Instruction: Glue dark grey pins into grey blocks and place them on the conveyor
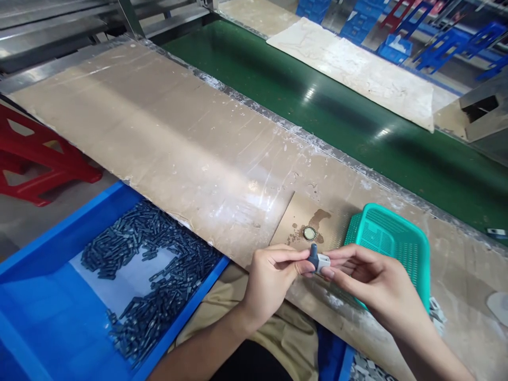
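Between the fingertips of my left hand (273,280) is a small dark blue-grey plastic piece (314,255) with a rounded stem pointing up. My right hand (373,280) pinches a small light-grey, box-shaped plastic piece (323,262) with an opening in its top. The two pieces touch side by side; whether they are joined I cannot tell. Just beyond my fingers, a small round cap-like thing (309,233) lies on a brown cardboard sheet (286,222) with wet stains. A green plastic basket (420,248) stands right behind my right hand.
At the left, a blue tray (43,301) holds many dark plastic pieces (159,286). Several light-grey pieces (436,315) lie right of the basket, more in a bin (367,368) below. A green conveyor belt (254,79) runs behind the worktable (159,137). A red stool (43,159) stands left.
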`<action>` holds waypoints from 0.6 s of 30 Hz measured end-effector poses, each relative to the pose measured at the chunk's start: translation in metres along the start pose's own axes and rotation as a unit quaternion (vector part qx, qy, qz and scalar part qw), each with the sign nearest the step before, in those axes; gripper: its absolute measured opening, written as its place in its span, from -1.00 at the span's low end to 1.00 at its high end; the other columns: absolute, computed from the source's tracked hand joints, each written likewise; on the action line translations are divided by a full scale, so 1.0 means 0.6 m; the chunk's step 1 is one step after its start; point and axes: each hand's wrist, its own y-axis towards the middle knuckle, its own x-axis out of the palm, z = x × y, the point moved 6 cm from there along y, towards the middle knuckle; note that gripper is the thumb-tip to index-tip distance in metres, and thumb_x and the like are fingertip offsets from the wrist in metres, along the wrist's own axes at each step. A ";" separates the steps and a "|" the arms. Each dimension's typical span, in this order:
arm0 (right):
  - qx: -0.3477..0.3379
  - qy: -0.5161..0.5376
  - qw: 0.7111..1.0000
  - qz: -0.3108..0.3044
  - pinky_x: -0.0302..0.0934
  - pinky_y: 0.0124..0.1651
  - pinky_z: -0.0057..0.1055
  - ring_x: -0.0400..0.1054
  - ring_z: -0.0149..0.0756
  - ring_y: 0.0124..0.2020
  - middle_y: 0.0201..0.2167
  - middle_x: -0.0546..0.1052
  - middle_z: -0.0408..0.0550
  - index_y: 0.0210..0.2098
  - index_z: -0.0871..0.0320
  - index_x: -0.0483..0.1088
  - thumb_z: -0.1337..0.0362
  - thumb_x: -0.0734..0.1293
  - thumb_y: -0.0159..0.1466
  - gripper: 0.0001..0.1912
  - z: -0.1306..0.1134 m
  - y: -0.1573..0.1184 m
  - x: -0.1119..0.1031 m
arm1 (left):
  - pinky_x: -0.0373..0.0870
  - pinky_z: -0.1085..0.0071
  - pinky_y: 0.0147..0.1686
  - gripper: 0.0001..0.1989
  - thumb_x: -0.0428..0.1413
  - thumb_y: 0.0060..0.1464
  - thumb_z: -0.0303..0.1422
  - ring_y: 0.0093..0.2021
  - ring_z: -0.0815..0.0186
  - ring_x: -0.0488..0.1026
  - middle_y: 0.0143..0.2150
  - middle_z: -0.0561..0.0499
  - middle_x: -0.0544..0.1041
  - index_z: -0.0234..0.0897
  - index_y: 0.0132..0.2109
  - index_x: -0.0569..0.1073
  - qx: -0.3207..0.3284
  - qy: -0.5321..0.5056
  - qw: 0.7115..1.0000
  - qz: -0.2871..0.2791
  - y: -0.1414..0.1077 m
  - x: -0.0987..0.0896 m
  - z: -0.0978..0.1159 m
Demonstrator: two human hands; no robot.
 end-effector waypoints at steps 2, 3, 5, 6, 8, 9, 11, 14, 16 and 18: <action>0.017 0.017 1.000 -0.011 0.46 -0.37 -0.33 0.51 -0.19 -0.45 -0.48 0.60 0.04 -0.43 0.13 0.49 0.07 0.52 -0.02 -0.70 0.008 0.004 0.000 | 0.53 0.44 -0.40 -0.80 0.32 -0.12 -0.30 -0.46 0.36 0.50 -0.37 -0.02 0.56 -0.22 -0.27 0.63 0.015 0.024 0.999 -0.021 0.000 0.003 0.006; 0.024 0.032 0.999 -0.018 0.45 -0.38 -0.34 0.50 -0.21 -0.46 -0.49 0.59 0.01 -0.44 0.13 0.48 0.05 0.53 -0.05 -0.68 0.013 0.006 0.000 | 0.52 0.45 -0.40 -0.81 0.30 -0.08 -0.30 -0.46 0.37 0.50 -0.36 -0.01 0.55 -0.22 -0.26 0.63 0.017 0.032 0.999 -0.032 0.001 0.006 0.008; 0.027 0.069 0.997 -0.037 0.43 -0.34 -0.34 0.49 -0.20 -0.41 -0.44 0.58 0.00 -0.36 0.11 0.48 -0.01 0.54 -0.10 -0.58 0.022 0.010 0.001 | 0.51 0.46 -0.37 -0.83 0.26 -0.03 -0.33 -0.42 0.37 0.50 -0.30 -0.03 0.55 -0.24 -0.23 0.62 0.013 0.039 0.998 -0.052 0.001 0.011 0.012; 0.023 0.085 0.995 -0.049 0.43 -0.29 -0.31 0.50 -0.16 -0.33 -0.35 0.59 0.03 -0.25 0.09 0.48 -0.05 0.53 -0.09 -0.50 0.026 0.012 0.003 | 0.52 0.46 -0.36 -0.83 0.25 -0.01 -0.34 -0.41 0.37 0.51 -0.27 -0.04 0.56 -0.25 -0.22 0.62 0.003 0.034 0.998 -0.058 0.001 0.013 0.012; 0.001 0.104 0.992 -0.075 0.39 -0.12 -0.23 0.46 -0.07 -0.11 -0.10 0.55 0.10 -0.07 0.04 0.45 -0.09 0.49 -0.04 -0.39 0.029 0.014 0.009 | 0.52 0.44 -0.35 -0.82 0.26 -0.02 -0.35 -0.41 0.35 0.52 -0.30 -0.05 0.58 -0.29 -0.22 0.60 -0.021 0.006 0.998 -0.055 0.002 0.016 0.009; -0.010 0.109 0.990 -0.089 0.35 -0.05 -0.19 0.41 -0.03 0.00 0.01 0.50 0.12 -0.04 0.02 0.44 -0.10 0.47 -0.01 -0.41 0.030 0.014 0.013 | 0.51 0.44 -0.34 -0.82 0.28 -0.05 -0.35 -0.41 0.34 0.53 -0.33 -0.04 0.59 -0.31 -0.24 0.58 -0.030 -0.008 0.998 -0.046 0.002 0.016 0.008; -0.017 0.126 0.986 -0.111 0.31 0.00 -0.14 0.33 0.02 0.10 0.12 0.42 0.12 -0.13 0.01 0.46 -0.11 0.44 0.02 -0.50 0.033 0.012 0.022 | 0.50 0.45 -0.33 -0.80 0.33 -0.12 -0.38 -0.38 0.32 0.55 -0.38 -0.02 0.59 -0.31 -0.31 0.52 -0.037 -0.026 0.999 -0.021 0.002 0.017 0.005; -0.006 0.169 0.979 -0.109 0.32 -0.04 -0.07 0.36 0.06 0.07 0.01 0.50 0.11 -0.25 -0.01 0.40 -0.18 0.44 -0.03 -0.50 0.042 0.013 0.028 | 0.49 0.48 -0.30 -0.77 0.34 -0.15 -0.41 -0.31 0.30 0.56 -0.36 -0.01 0.60 -0.29 -0.37 0.42 -0.021 -0.035 0.999 -0.011 0.002 0.021 0.009; -0.008 0.190 0.978 -0.082 0.30 -0.04 -0.04 0.42 0.05 -0.02 -0.20 0.57 0.06 -0.30 -0.02 0.34 -0.20 0.47 -0.10 -0.47 0.047 0.017 0.020 | 0.49 0.47 -0.28 -0.78 0.32 -0.12 -0.39 -0.30 0.31 0.56 -0.37 0.01 0.59 -0.28 -0.37 0.41 -0.005 -0.021 1.000 -0.013 0.003 0.017 0.017; -0.021 0.209 0.976 -0.051 0.30 -0.04 -0.04 0.49 0.00 -0.16 -0.38 0.56 -0.04 -0.35 -0.02 0.29 -0.18 0.50 -0.17 -0.44 0.048 0.021 0.005 | 0.49 0.45 -0.28 -0.79 0.30 -0.09 -0.37 -0.31 0.30 0.56 -0.39 0.03 0.58 -0.28 -0.36 0.41 0.018 0.030 0.999 0.014 0.003 -0.005 0.032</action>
